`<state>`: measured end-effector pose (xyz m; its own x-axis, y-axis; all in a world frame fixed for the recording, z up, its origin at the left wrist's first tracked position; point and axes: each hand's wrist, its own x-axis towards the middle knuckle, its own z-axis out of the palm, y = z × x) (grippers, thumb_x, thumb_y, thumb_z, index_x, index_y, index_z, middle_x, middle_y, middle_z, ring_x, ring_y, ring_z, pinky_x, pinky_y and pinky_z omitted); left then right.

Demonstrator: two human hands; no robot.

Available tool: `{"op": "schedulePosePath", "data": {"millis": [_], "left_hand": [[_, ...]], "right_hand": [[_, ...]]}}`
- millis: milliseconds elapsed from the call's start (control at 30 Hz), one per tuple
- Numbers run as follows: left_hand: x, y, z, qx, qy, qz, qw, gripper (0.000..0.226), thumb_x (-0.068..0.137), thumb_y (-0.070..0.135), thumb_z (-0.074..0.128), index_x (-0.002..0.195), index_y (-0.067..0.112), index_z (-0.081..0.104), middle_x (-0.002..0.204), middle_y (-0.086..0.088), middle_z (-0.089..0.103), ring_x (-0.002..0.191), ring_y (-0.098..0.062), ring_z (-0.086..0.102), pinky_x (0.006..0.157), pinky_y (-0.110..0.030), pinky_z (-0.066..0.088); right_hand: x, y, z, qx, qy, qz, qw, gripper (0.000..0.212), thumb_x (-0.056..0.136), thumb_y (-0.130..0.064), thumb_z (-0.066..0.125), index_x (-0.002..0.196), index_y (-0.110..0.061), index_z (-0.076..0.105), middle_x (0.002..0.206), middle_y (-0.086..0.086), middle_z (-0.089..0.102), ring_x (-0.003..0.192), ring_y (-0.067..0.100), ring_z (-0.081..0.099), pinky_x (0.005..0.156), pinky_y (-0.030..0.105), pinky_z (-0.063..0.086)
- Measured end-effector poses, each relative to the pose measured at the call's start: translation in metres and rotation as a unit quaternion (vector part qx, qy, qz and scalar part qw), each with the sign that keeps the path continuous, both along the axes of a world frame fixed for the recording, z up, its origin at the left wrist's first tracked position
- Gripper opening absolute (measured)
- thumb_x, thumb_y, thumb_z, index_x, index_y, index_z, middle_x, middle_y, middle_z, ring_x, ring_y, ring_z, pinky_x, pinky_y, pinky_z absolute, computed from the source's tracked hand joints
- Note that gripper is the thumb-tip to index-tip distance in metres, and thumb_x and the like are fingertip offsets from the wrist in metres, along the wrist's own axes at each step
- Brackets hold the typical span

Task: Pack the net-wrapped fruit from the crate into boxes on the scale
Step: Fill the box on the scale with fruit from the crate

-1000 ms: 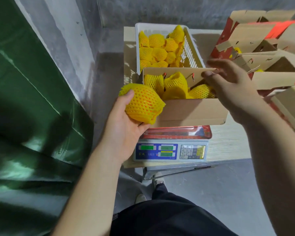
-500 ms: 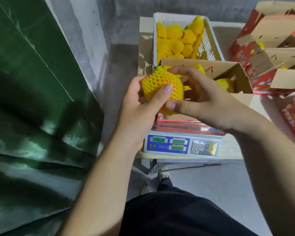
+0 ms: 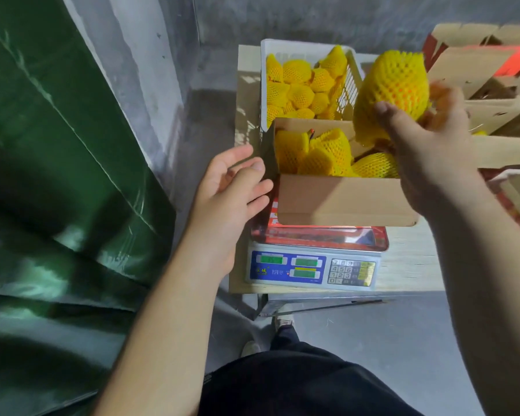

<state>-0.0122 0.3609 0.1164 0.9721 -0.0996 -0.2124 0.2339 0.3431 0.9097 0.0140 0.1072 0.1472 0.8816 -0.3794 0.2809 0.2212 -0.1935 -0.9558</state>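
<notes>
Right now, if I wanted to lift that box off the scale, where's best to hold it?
Probably by its two short end walls, low down, one hand from each side. The box is open-topped with flaps standing loose, and fruit fills it, so flaps would likely bend. The left hand is already beside its left end.

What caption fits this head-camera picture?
Right hand lifts a yellow net-wrapped fruit above the brown cardboard box on the scale.
</notes>
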Motion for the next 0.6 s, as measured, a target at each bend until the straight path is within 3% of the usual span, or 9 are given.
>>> {"op": "schedulePosePath", "data": {"millis": [100,133,200,267,300,467,600], "left_hand": [[0.002,-0.003,-0.003,0.014,0.01,-0.008,1.0,0.024,0.102,0.024,0.068,0.124,0.032,0.066,0.123,0.006,0.073,0.106,-0.015,0.076,0.093,-0.032,0.062],[0.002,-0.004,-0.004,0.019,0.012,-0.015,1.0,0.023,0.102,0.024,0.068,0.124,0.032,0.066,0.122,0.007,0.073,0.106,-0.015,0.076,0.094,-0.032,0.061],[0.004,-0.005,-0.006,0.036,0.012,-0.03,0.999,0.021,0.102,0.026,0.067,0.121,0.033,0.068,0.12,0.009,0.074,0.107,-0.014,0.076,0.096,-0.033,0.061],[0.005,-0.005,-0.009,0.048,0.011,-0.044,0.998,0.018,0.103,0.026,0.066,0.118,0.034,0.069,0.119,0.011,0.074,0.108,-0.013,0.075,0.098,-0.033,0.06],[0.005,-0.004,-0.01,0.051,0.01,-0.046,0.998,0.017,0.103,0.025,0.066,0.117,0.035,0.07,0.118,0.011,0.074,0.108,-0.013,0.075,0.098,-0.033,0.059],[0.007,-0.006,-0.014,0.087,0.006,-0.051,0.995,0.017,0.103,0.027,0.066,0.117,0.037,0.07,0.117,0.014,0.075,0.109,-0.011,0.074,0.1,-0.034,0.057],[0.009,-0.01,-0.014,0.101,0.004,-0.057,0.993,0.016,0.103,0.028,0.065,0.114,0.038,0.07,0.112,0.019,0.076,0.108,-0.008,0.074,0.097,-0.031,0.056]], "right_hand": [[0.017,-0.021,0.001,-0.215,0.006,-0.031,0.976,0.068,0.082,-0.034,0.083,0.134,-0.02,0.043,0.134,0.017,0.055,0.12,0.031,0.06,0.097,0.053,0.054],[0.021,-0.027,-0.001,-0.316,0.054,-0.006,0.947,0.073,0.083,-0.031,0.083,0.142,-0.017,0.041,0.138,0.017,0.052,0.124,0.032,0.057,0.101,0.051,0.051],[0.025,-0.036,-0.004,-0.468,0.213,0.082,0.854,0.085,0.083,-0.031,0.085,0.153,-0.02,0.039,0.146,0.019,0.05,0.133,0.039,0.051,0.105,0.048,0.046],[0.02,-0.035,-0.008,-0.522,0.342,0.12,0.772,0.088,0.084,-0.045,0.081,0.158,-0.029,0.035,0.158,0.014,0.042,0.142,0.042,0.04,0.109,0.051,0.039],[0.015,-0.033,-0.01,-0.522,0.358,0.11,0.766,0.085,0.086,-0.051,0.077,0.157,-0.03,0.035,0.159,0.013,0.04,0.142,0.043,0.038,0.11,0.053,0.037],[0.004,-0.024,-0.017,-0.506,0.29,0.073,0.809,0.071,0.091,-0.047,0.073,0.151,-0.022,0.045,0.15,0.016,0.047,0.134,0.041,0.043,0.108,0.05,0.035],[0.001,-0.025,-0.023,-0.461,0.29,0.093,0.834,0.064,0.093,-0.044,0.072,0.148,-0.021,0.05,0.142,0.016,0.056,0.121,0.034,0.057,0.088,0.033,0.038]]}}
